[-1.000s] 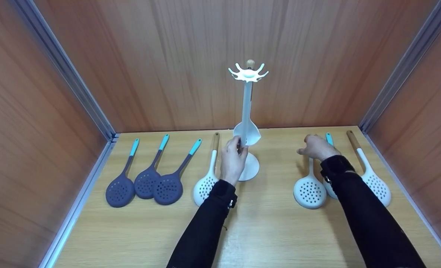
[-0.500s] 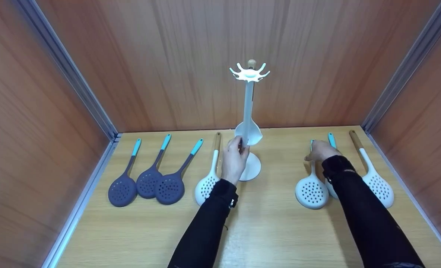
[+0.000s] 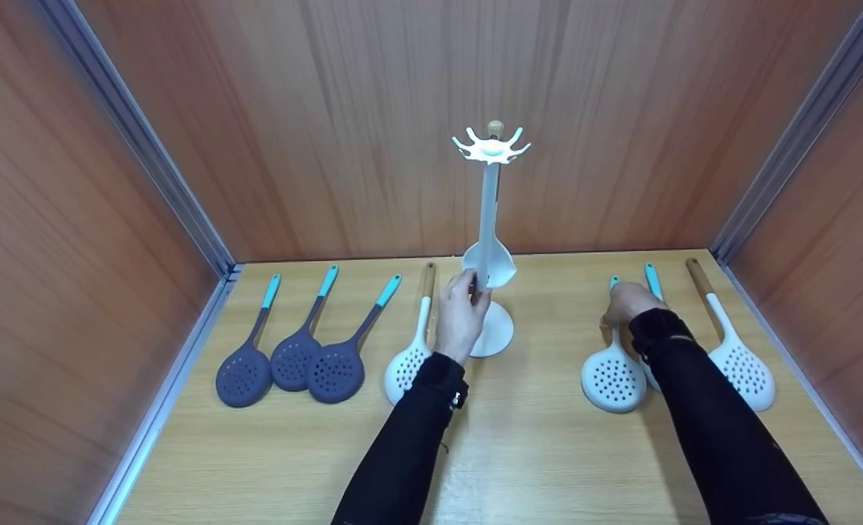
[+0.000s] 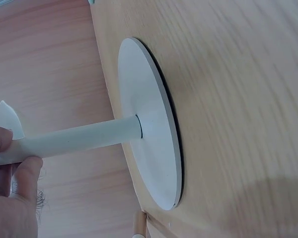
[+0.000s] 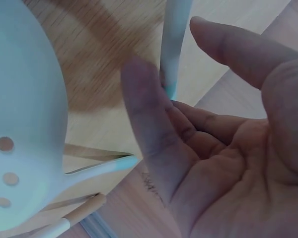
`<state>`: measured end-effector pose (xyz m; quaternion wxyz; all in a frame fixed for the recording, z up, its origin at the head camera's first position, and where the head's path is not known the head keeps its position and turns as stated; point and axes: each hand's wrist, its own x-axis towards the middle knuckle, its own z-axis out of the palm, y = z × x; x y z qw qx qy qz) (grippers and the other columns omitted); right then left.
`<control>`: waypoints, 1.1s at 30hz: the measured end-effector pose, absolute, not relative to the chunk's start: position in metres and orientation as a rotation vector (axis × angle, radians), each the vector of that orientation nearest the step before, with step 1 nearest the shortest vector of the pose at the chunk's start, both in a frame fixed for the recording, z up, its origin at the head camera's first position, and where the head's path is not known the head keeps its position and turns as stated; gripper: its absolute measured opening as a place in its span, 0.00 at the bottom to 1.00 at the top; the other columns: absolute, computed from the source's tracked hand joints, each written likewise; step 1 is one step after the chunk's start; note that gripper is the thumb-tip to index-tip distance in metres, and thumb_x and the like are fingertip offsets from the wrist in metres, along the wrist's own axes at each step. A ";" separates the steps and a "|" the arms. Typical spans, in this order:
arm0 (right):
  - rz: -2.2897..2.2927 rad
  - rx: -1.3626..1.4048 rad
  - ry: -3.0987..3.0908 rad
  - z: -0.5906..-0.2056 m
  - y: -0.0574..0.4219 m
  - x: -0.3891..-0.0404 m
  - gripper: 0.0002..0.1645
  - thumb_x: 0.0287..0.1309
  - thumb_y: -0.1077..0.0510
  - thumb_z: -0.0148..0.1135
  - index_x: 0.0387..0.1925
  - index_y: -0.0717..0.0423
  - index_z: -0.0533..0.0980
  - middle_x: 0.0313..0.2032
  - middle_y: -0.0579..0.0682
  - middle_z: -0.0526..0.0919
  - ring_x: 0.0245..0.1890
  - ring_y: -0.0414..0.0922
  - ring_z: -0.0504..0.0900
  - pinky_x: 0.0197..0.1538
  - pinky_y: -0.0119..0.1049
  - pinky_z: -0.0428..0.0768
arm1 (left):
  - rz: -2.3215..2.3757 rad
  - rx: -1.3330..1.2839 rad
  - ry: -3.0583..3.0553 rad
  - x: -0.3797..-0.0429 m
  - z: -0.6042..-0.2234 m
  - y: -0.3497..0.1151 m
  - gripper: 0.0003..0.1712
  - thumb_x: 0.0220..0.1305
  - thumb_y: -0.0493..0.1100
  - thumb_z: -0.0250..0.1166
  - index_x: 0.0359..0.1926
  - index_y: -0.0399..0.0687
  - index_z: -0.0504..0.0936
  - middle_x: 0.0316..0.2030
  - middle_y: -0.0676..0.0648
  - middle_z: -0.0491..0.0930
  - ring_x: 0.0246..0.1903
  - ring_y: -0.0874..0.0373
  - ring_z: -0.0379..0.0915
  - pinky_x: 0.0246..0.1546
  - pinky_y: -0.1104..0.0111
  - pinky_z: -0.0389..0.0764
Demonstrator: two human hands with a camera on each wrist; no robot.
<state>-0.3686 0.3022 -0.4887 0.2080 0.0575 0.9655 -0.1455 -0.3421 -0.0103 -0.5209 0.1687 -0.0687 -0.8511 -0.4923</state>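
Note:
A white utensil stand (image 3: 488, 211) with curved hooks on top stands near the back wall. My left hand (image 3: 462, 317) grips its pole low down; in the left wrist view, thumb and fingers of that hand (image 4: 15, 198) wrap the pole above the round base (image 4: 151, 134). A white ladle (image 3: 503, 266) with a wooden-tipped handle hangs behind the pole. My right hand (image 3: 630, 302) is over the handle of a white skimmer (image 3: 612, 380) lying on the table. In the right wrist view, its thumb and forefinger stand apart on either side of the handle (image 5: 175, 49).
Right of that skimmer lie another turquoise-tipped one (image 3: 652, 281), partly hidden, and a wooden-handled white skimmer (image 3: 743, 368). Several more skimmers lie left, including a dark one (image 3: 244, 375) and a wooden-handled white one (image 3: 406, 364). Wood-panel walls (image 3: 358, 146) enclose the table.
My right hand has come down onto the white skimmer's handle, and the handle's turquoise tip now shows beyond it. The left hand stays on the stand's pole.

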 end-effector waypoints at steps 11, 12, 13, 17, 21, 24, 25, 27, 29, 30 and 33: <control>-0.532 0.200 2.616 -0.494 0.309 -0.372 0.09 0.57 0.66 0.71 0.37 0.67 0.78 0.24 0.51 0.77 0.19 0.42 0.78 0.23 0.30 0.77 | -1.405 -0.210 -2.420 -0.344 -0.522 -0.011 0.18 0.71 0.39 0.69 0.60 0.47 0.82 0.56 0.42 0.85 0.54 0.51 0.85 0.54 0.67 0.88; -0.544 0.200 2.604 -0.495 0.310 -0.373 0.09 0.58 0.66 0.70 0.37 0.67 0.78 0.24 0.50 0.77 0.19 0.41 0.79 0.23 0.30 0.77 | -1.396 -0.209 -2.422 -0.343 -0.523 -0.011 0.18 0.71 0.39 0.69 0.60 0.46 0.83 0.55 0.42 0.85 0.54 0.51 0.86 0.54 0.67 0.88; -0.556 0.203 2.591 -0.495 0.311 -0.373 0.09 0.59 0.65 0.69 0.37 0.67 0.77 0.24 0.50 0.77 0.19 0.41 0.79 0.23 0.30 0.78 | -1.387 -0.209 -2.423 -0.343 -0.523 -0.011 0.18 0.71 0.39 0.69 0.59 0.46 0.83 0.55 0.42 0.86 0.54 0.51 0.86 0.54 0.67 0.88; -0.638 0.210 2.540 -0.497 0.315 -0.372 0.10 0.63 0.65 0.65 0.40 0.66 0.73 0.26 0.51 0.77 0.20 0.40 0.79 0.25 0.29 0.79 | -1.370 -0.213 -2.423 -0.343 -0.522 -0.011 0.17 0.71 0.39 0.70 0.58 0.45 0.83 0.55 0.42 0.86 0.53 0.51 0.86 0.53 0.67 0.88; -0.651 0.229 2.537 -0.498 0.316 -0.372 0.09 0.64 0.64 0.64 0.38 0.65 0.72 0.24 0.50 0.78 0.19 0.39 0.80 0.26 0.29 0.80 | -1.372 -0.225 -2.416 -0.344 -0.521 -0.012 0.16 0.71 0.39 0.69 0.58 0.45 0.83 0.54 0.42 0.86 0.53 0.51 0.86 0.53 0.67 0.88; -0.644 0.245 2.545 -0.498 0.316 -0.373 0.09 0.64 0.64 0.64 0.38 0.66 0.73 0.22 0.50 0.79 0.18 0.38 0.82 0.25 0.29 0.81 | -1.377 -0.230 -2.410 -0.344 -0.521 -0.012 0.16 0.71 0.39 0.69 0.58 0.44 0.83 0.54 0.41 0.86 0.53 0.51 0.86 0.53 0.66 0.88; -0.649 0.256 2.542 -0.498 0.315 -0.373 0.10 0.64 0.64 0.64 0.40 0.67 0.73 0.23 0.50 0.79 0.18 0.38 0.82 0.25 0.29 0.82 | -1.382 -0.231 -2.410 -0.344 -0.521 -0.012 0.16 0.71 0.39 0.69 0.58 0.44 0.83 0.54 0.41 0.86 0.53 0.50 0.86 0.53 0.65 0.88; -0.652 0.265 2.542 -0.498 0.314 -0.373 0.13 0.64 0.63 0.64 0.44 0.69 0.72 0.25 0.51 0.78 0.18 0.38 0.82 0.26 0.29 0.82 | -1.395 -0.229 -2.412 -0.344 -0.522 -0.012 0.16 0.71 0.39 0.69 0.58 0.44 0.83 0.54 0.41 0.86 0.53 0.50 0.86 0.54 0.65 0.89; -0.654 0.274 2.537 -0.499 0.314 -0.373 0.16 0.65 0.64 0.63 0.50 0.70 0.71 0.28 0.53 0.77 0.19 0.38 0.81 0.27 0.29 0.82 | -1.405 -0.228 -2.416 -0.345 -0.522 -0.012 0.17 0.71 0.39 0.69 0.59 0.45 0.83 0.55 0.42 0.86 0.54 0.50 0.86 0.55 0.64 0.89; -0.652 0.281 2.535 -0.499 0.313 -0.373 0.18 0.65 0.64 0.62 0.52 0.70 0.70 0.30 0.53 0.77 0.19 0.38 0.81 0.27 0.29 0.82 | -1.408 -0.226 -2.419 -0.345 -0.522 -0.012 0.17 0.71 0.39 0.69 0.59 0.45 0.83 0.55 0.42 0.86 0.54 0.51 0.86 0.55 0.64 0.88; -0.654 0.276 2.539 -0.500 0.311 -0.372 0.20 0.66 0.65 0.61 0.55 0.71 0.68 0.31 0.55 0.76 0.19 0.39 0.80 0.26 0.29 0.80 | -1.409 -0.225 -2.426 -0.345 -0.522 -0.012 0.18 0.72 0.39 0.68 0.60 0.46 0.82 0.56 0.42 0.85 0.55 0.51 0.85 0.56 0.64 0.88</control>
